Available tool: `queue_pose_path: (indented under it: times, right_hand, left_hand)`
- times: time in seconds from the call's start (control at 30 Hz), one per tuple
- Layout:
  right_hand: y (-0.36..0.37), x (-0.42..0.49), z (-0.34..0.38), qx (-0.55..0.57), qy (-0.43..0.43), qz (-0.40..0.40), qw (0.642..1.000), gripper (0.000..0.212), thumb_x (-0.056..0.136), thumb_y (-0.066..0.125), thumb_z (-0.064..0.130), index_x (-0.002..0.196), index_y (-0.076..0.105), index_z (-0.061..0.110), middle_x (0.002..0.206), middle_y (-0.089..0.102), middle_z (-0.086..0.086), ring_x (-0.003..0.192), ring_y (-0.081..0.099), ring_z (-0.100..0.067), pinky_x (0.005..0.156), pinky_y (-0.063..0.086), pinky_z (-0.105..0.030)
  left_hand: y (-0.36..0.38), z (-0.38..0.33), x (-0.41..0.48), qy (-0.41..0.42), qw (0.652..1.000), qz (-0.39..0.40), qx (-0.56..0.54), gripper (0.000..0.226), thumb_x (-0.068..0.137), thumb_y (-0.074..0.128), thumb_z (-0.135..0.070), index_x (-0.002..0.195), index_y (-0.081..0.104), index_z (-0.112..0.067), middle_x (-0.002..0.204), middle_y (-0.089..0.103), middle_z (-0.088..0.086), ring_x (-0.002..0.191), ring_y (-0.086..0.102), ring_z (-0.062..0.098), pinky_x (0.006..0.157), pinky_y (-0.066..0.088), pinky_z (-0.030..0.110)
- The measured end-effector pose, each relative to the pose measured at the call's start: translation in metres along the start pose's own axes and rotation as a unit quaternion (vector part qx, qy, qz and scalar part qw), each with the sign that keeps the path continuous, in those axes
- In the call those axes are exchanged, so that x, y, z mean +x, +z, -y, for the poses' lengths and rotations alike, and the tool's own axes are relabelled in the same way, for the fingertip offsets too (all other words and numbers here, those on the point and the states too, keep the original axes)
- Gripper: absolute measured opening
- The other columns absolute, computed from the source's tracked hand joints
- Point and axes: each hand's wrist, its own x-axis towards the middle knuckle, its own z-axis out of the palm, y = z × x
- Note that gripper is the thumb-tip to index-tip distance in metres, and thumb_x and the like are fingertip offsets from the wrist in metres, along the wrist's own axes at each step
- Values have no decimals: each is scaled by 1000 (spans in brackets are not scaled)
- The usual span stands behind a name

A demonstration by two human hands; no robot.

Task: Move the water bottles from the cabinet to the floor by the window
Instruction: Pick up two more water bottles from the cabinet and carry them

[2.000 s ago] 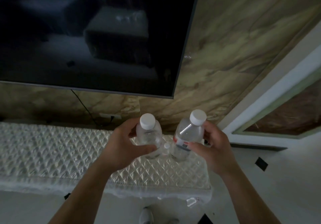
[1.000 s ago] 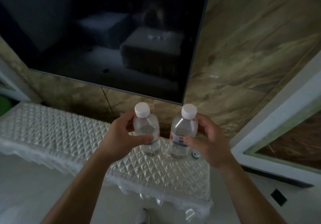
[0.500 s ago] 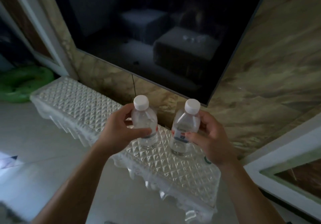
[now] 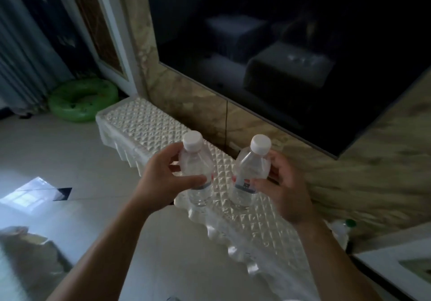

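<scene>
Two clear plastic water bottles with white screw caps are held upright, one in each of two bare hands. The left hand [image 4: 163, 181] curls round the left bottle [image 4: 197, 167], thumb across the front near its label and fingers behind. The right hand [image 4: 284, 195] grips the right bottle [image 4: 251, 167] the same way, thumb on its blue and red label. The bottles are side by side, apart, above the near edge of a long low counter [image 4: 144, 123]. Whether their bases touch it cannot be told. Both are see-through; how full they are is unclear.

One more bottle, the green-capped bottle [image 4: 345, 228], stands at the right end of the counter, blurred and partly hidden behind the right arm.

The counter is wrapped in a white quilted, diamond-patterned cover and runs from far left to near right along a brown marbled wall [image 4: 373, 160]. One large dark television [image 4: 279, 44] hangs on that wall above it, with one thin black cable [image 4: 226, 125] dropping to the counter. The floor [image 4: 70, 156] is pale glossy tile with a dark square inset and a bright reflection at the left. At the far left, one green inflatable ring [image 4: 81, 100] lies on the floor beside a grey pleated curtain [image 4: 21, 55].
</scene>
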Motion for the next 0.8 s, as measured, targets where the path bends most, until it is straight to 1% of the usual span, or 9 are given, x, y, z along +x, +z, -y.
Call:
queue_pose_path:
  times: [0.1, 0.23, 0.3, 0.37, 0.47, 0.6, 0.67, 0.7, 0.8]
  right_hand:
    - [35, 12, 9, -1, -8, 8, 1000, 59, 66, 73, 39, 123, 56, 37, 117, 66, 11, 110, 63, -12, 93, 54, -49]
    - [73, 28, 24, -10, -23, 28, 999, 53, 70, 75, 28, 120, 57, 38, 114, 67, 13, 107, 64, -11, 92, 54, -49]
    - [88, 36, 32, -10, -27, 37, 999, 51, 71, 74, 24, 116, 58, 40, 112, 68, 14, 106, 65, -9, 92, 55, -47]
    - [102, 45, 38, -9, -28, 47, 998, 51, 70, 74, 23, 115, 59, 40, 111, 68, 14, 105, 65, -9, 92, 55, -47]
    - [123, 63, 44, -10, -29, 62, 998, 53, 69, 75, 25, 118, 59, 35, 112, 68, 10, 106, 65, -12, 92, 54, -49]
    - [151, 92, 47, -5, -27, 86, 996, 55, 65, 74, 33, 118, 59, 36, 112, 68, 9, 106, 65, -13, 92, 54, -49]
    - [164, 109, 48, -5, -31, 96, 995, 54, 67, 74, 28, 118, 59, 34, 111, 69, 8, 104, 66, -13, 91, 54, -49]
    - [170, 119, 49, -3, -33, 100, 994, 53, 67, 73, 26, 118, 59, 34, 111, 69, 8, 104, 66, -12, 91, 55, -48]
    - [189, 152, 54, 3, -31, 119, 992, 53, 67, 72, 25, 117, 59, 35, 110, 69, 10, 103, 66, -10, 91, 55, -47]
  left_hand:
    - [-36, 11, 2, 2, 1000, -7, -2, 72, 49, 90, -41, 114, 62, -27, 103, 71, -5, 95, 70, 12, 82, 59, 37]
    - [-76, 21, 5, 4, 1000, -17, 5, 73, 50, 92, -37, 115, 62, -26, 102, 71, -6, 92, 70, 10, 78, 58, 31]
    - [-94, 24, 7, 2, 1000, -25, 3, 69, 50, 90, -38, 113, 62, -29, 101, 71, -6, 91, 70, 9, 76, 59, 29]
    - [-109, 27, 9, -1, 999, -36, -1, 63, 48, 85, -42, 106, 61, -36, 98, 71, -6, 89, 70, 8, 74, 59, 28]
    - [-130, 34, 14, -6, 999, -47, -4, 62, 48, 84, -44, 105, 60, -40, 98, 71, -8, 89, 70, 8, 75, 59, 30]
    - [-155, 46, 28, -24, 998, -65, -5, 68, 47, 88, -45, 108, 61, -36, 100, 71, -5, 90, 70, 12, 78, 60, 37]
    - [-167, 53, 39, -33, 996, -79, -8, 72, 46, 91, -45, 110, 62, -34, 101, 71, -4, 92, 70, 14, 79, 60, 40]
    - [-175, 57, 46, -36, 996, -85, -8, 72, 46, 90, -45, 112, 62, -33, 102, 71, -3, 92, 70, 15, 80, 59, 41]
    - [-196, 64, 69, -44, 994, -101, -3, 78, 46, 90, -43, 117, 62, -26, 103, 71, 0, 92, 71, 17, 81, 59, 43]
